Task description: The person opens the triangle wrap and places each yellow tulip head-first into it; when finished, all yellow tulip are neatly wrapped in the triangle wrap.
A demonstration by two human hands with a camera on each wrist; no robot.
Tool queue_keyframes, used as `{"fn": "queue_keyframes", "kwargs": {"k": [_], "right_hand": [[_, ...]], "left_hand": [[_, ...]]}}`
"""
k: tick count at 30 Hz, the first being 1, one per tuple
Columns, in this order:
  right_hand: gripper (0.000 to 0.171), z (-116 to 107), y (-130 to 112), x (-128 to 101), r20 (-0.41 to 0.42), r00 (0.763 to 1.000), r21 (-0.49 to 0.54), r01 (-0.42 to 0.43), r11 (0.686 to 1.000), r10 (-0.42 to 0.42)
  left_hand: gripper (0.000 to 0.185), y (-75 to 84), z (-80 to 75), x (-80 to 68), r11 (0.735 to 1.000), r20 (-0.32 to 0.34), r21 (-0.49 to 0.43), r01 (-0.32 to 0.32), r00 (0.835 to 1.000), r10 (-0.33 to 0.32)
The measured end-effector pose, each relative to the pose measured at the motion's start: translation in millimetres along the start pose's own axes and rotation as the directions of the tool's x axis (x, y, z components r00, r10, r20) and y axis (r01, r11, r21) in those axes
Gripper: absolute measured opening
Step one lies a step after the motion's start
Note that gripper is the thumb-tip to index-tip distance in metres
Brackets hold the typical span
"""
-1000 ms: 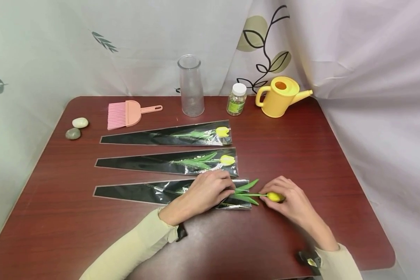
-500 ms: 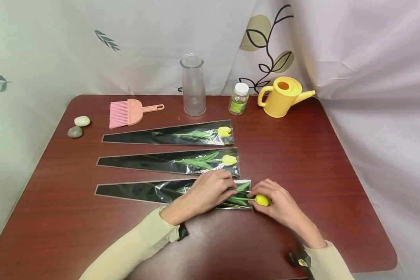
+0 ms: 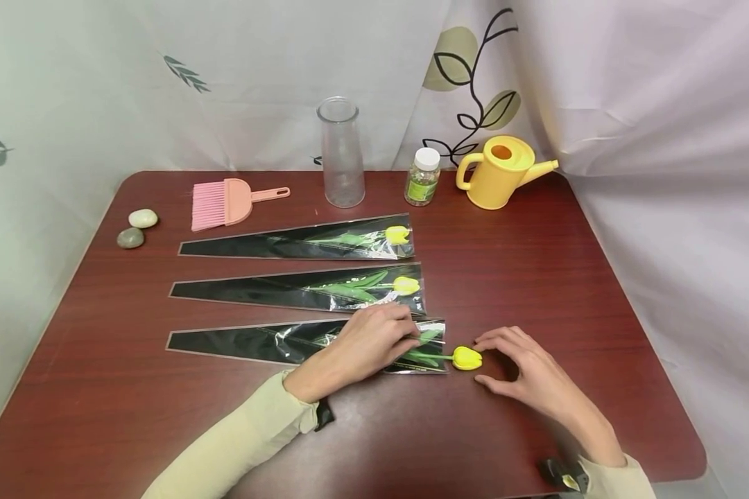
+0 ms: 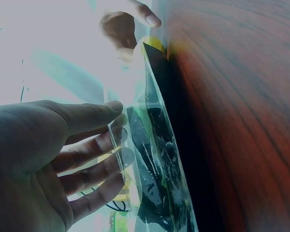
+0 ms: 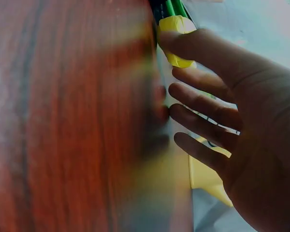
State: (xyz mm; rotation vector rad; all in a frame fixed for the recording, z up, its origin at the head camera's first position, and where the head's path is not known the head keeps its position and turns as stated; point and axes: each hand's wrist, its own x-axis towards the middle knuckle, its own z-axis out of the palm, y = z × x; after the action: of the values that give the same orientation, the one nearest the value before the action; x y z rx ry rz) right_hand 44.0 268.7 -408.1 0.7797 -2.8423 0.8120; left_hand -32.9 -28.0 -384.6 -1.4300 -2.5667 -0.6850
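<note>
The nearest of three black-and-clear sleeves [image 3: 256,343] lies on the red-brown table [image 3: 537,263]. My left hand [image 3: 406,336] rests flat on its wide open end, and its straight fingers [image 4: 94,162] touch the clear film [image 4: 154,164]. A yellow tulip's stem and leaves [image 3: 427,357] are inside the mouth, while the bud [image 3: 467,357] sticks out to the right. My right hand [image 3: 499,362] lies just right of the bud with fingers spread, holding nothing. Its thumb tip [image 5: 171,41] sits beside the bud [image 5: 179,29].
Two more sleeves with yellow tulips [image 3: 299,242] [image 3: 299,290] lie behind. At the back stand a clear vase [image 3: 340,152], a small bottle [image 3: 422,177] and a yellow watering can [image 3: 499,172]. A pink brush [image 3: 221,202] and two stones [image 3: 136,229] lie at the left.
The right hand pushed the tulip leftwards, so its stem and leaves went into the sleeve, then let go of the bud and opened. The left hand stayed on the sleeve.
</note>
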Motion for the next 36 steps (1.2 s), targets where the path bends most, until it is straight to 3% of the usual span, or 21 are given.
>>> {"fn": "queue_keyframes", "kwargs": {"k": [8,19,24,31,36], "right_hand": [[0.032,0,2,6,-0.029,0.999,0.01,0.014,1.0,-0.014],[0.031,10,-3,31,-0.059,0.996,0.184,0.08,0.98,-0.07],[0.026,19,-6,39,-0.014,0.998,0.261,0.065,0.963,-0.064],[0.021,26,-12,44,0.012,0.996,0.259,0.079,0.963,-0.085],[0.021,11,-10,45,0.138,0.989,0.237,0.01,0.972,-0.044]], "left_hand": [[0.007,0.1,-0.7,-0.4,1.0,-0.002,-0.004,-0.001,1.0,0.001],[0.007,5.9,-4.7,2.2,1.0,0.011,-0.017,-0.014,1.0,0.015],[0.007,8.7,-5.7,3.2,1.0,0.02,-0.021,-0.014,1.0,0.015],[0.007,8.6,-5.8,3.8,0.999,0.024,-0.021,-0.026,0.999,0.026],[0.011,8.9,-4.8,3.5,0.999,0.052,-0.016,-0.031,0.998,0.032]]}}
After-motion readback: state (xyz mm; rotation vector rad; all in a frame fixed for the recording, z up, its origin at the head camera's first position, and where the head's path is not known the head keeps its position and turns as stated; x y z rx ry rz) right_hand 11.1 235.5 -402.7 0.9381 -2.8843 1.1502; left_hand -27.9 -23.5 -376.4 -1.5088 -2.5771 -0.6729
